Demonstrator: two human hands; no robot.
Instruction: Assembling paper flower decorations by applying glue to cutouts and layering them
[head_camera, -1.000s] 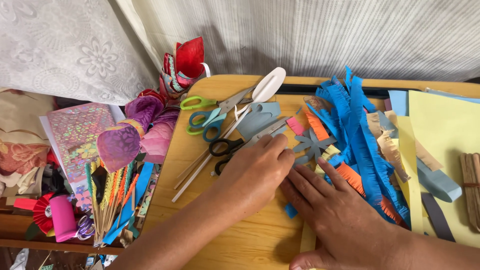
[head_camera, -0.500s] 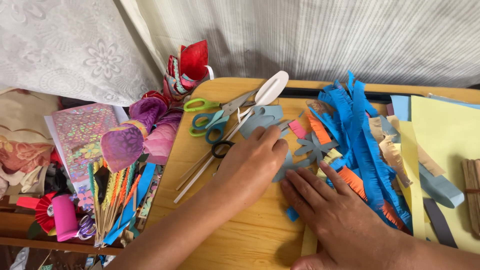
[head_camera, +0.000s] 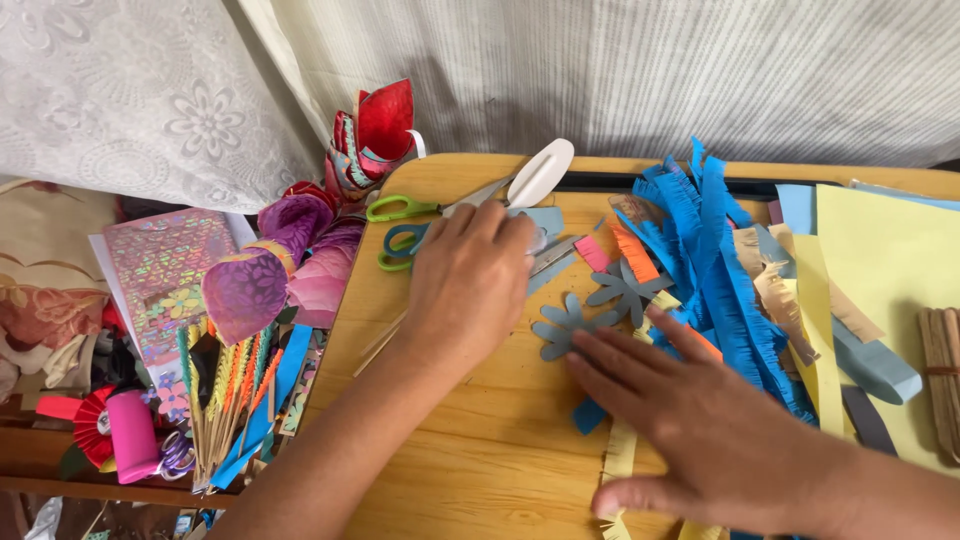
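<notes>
On wooden surface (head_camera: 480, 470): left hand (head_camera: 465, 285) flat over scissors (head_camera: 400, 235), grip released; right hand (head_camera: 700, 420) spread, fingertips pinning grey paper cutout (head_camera: 565, 325), grasping nothing.

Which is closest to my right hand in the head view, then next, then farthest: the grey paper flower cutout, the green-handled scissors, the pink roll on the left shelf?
From the right hand:
1. Grey paper flower cutout, at the fingertips, just up and left.
2. Green-handled scissors, near the table's far left edge, beyond the left hand.
3. Pink roll, off the table on the far left.
</notes>
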